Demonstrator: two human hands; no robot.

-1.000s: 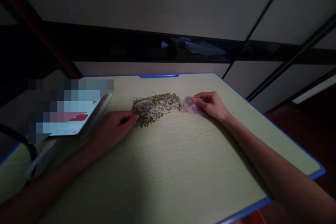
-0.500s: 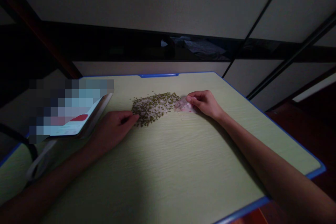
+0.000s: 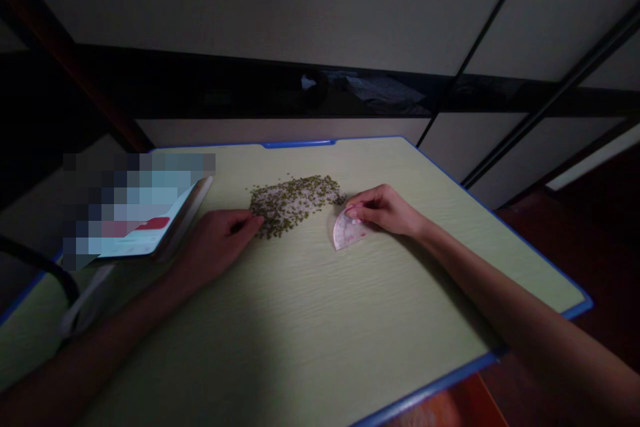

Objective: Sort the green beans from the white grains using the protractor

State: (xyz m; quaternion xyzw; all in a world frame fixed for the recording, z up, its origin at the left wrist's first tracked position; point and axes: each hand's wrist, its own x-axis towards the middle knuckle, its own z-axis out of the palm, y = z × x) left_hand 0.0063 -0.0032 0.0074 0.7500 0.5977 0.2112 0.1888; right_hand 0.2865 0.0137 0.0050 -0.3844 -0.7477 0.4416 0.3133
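A spread of small green beans mixed with whitish bits (image 3: 295,202) lies on the pale table (image 3: 320,307). At its left end rests my left hand (image 3: 220,237), fingers curled and thumb close to the forefinger; whatever they hold, if anything, is hidden. My right hand (image 3: 383,209) pinches a clear, pink-marked protractor (image 3: 346,230) just right of the beans. The protractor's curved edge points left and toward me, tilted near the table surface, and part of it is covered by the fingers.
A tablet-like device with a lit, partly blurred screen (image 3: 150,223) stands at the table's left, beside a dark cable (image 3: 55,267). Blue edging (image 3: 300,144) runs round the table. Behind it are pale cabinet panels (image 3: 280,0) with a dark open shelf.
My right hand has drawn the protractor slightly toward me and away from the beans, turning it so its curved edge shows. My left hand stays almost still. The view shifted slightly.
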